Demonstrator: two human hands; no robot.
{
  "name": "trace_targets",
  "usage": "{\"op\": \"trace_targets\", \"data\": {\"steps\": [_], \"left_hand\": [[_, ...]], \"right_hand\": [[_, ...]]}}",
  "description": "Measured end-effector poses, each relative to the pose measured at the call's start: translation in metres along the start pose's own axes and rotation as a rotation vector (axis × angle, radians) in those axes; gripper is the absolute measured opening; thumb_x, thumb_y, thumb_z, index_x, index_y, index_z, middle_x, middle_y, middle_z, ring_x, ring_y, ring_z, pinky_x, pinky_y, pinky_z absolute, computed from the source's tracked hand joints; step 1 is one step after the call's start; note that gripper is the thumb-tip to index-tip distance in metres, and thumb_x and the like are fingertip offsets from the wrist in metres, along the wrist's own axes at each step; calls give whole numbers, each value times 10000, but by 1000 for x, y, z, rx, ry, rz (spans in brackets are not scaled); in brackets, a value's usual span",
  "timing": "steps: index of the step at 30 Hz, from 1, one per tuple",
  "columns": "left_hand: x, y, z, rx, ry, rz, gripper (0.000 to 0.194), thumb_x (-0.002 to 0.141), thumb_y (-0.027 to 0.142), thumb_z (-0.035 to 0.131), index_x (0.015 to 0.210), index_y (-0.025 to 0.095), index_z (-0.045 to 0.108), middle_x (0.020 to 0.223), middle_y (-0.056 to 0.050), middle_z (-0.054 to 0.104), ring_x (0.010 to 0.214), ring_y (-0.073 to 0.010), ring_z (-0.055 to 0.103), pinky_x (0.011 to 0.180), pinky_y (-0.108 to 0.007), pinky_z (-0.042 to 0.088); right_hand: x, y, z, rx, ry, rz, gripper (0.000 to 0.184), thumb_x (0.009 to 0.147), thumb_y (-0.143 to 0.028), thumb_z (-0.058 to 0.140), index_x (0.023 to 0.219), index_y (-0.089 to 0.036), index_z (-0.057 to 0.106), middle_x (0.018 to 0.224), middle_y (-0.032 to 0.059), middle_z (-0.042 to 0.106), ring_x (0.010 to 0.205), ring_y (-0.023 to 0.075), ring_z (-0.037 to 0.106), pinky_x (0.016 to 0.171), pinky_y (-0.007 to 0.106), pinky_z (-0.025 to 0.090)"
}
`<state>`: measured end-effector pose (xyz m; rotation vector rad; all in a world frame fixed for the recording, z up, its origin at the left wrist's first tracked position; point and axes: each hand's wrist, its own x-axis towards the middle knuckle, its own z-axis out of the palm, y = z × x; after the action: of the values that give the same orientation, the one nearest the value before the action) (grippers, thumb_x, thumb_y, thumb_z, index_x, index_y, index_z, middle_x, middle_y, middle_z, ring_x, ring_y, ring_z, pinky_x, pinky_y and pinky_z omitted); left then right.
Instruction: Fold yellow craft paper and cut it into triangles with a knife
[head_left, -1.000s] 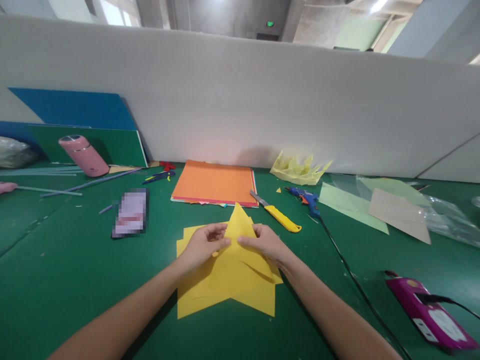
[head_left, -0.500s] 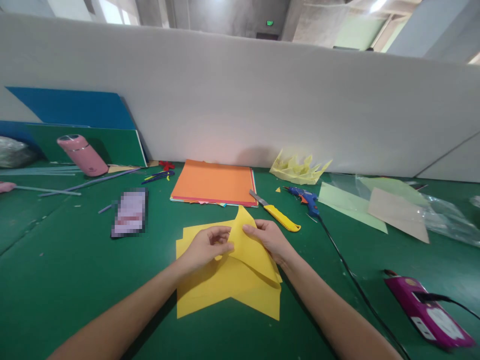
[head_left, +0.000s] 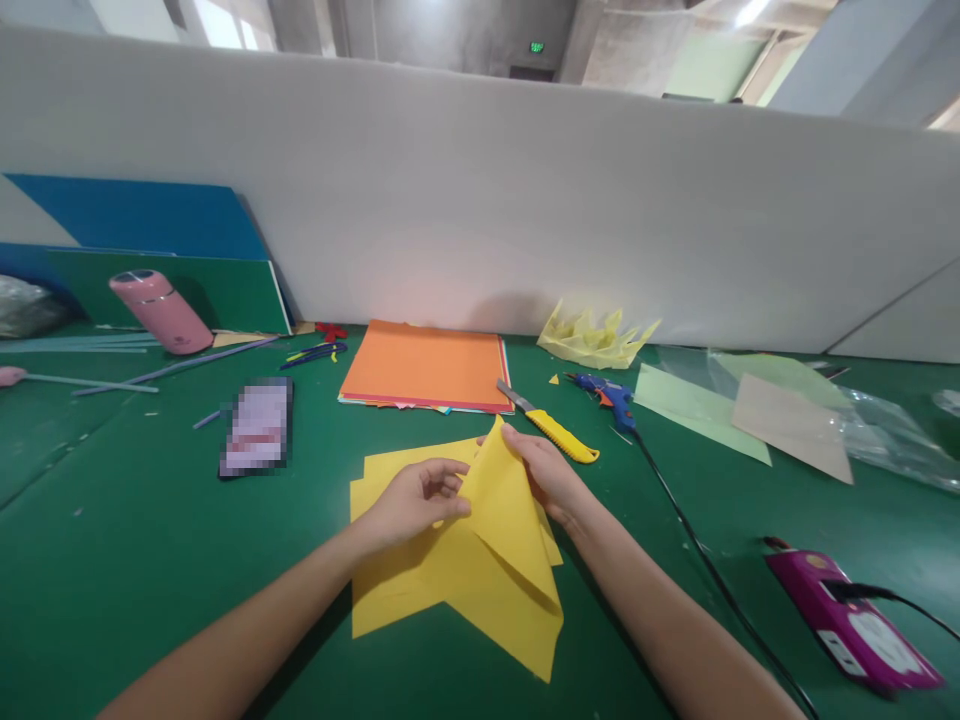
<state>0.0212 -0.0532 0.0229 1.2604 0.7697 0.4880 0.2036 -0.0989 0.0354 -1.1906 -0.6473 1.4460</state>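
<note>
A sheet of yellow paper [head_left: 510,500] stands folded up between my hands, its pointed top raised and its lower right corner hanging toward me. My right hand [head_left: 546,470] grips it near the top, thumb on the front and fingers behind. On the other side, my left hand [head_left: 420,500] pinches the paper's left edge, fingers curled and thumb at the front. More yellow paper [head_left: 394,585] lies flat beneath on the green table. A yellow utility knife [head_left: 562,435] rests just beyond my right hand, its blade end on the stack of coloured paper [head_left: 424,365].
Right of the knife lies a blue glue gun [head_left: 611,395], its cord running toward a purple power strip [head_left: 855,620]. A pale yellow paper crown [head_left: 596,340] sits by the white partition [head_left: 480,200]. At left are a phone [head_left: 257,425] and a pink bottle [head_left: 161,312].
My right hand has shifted its grip up toward the paper's tip. The raised sheet has turned and tipped right, and its lower right corner has swung down toward me. The left hand barely moved.
</note>
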Motion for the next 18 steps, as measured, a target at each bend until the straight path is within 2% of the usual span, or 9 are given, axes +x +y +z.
{"op": "trace_targets", "data": {"steps": [7, 11, 18], "left_hand": [[0, 0, -1, 19, -34, 14, 440, 551, 177, 779, 956, 187, 608, 704, 45, 532, 672, -133, 558, 645, -291, 434], [1, -1, -1, 9, -11, 42, 412, 549, 163, 762, 921, 178, 585, 706, 41, 535, 665, -127, 546, 653, -296, 433], [1, 0, 1, -9, 12, 84, 386, 532, 131, 756, 866, 178, 567, 714, 31, 545, 653, -120, 534, 658, -294, 430]], "right_hand": [[1, -2, -7, -35, 60, -85, 403, 482, -499, 838, 644, -163, 684, 586, 21, 678, 543, 164, 609, 566, 280, 470], [2, -3, -9, -47, 74, -96, 393, 476, -480, 849, 616, -157, 676, 566, -1, 659, 516, 132, 580, 543, 255, 448], [0, -1, -6, -70, 69, -54, 416, 417, -450, 872, 656, -156, 700, 632, 34, 704, 570, 191, 635, 600, 316, 499]]}}
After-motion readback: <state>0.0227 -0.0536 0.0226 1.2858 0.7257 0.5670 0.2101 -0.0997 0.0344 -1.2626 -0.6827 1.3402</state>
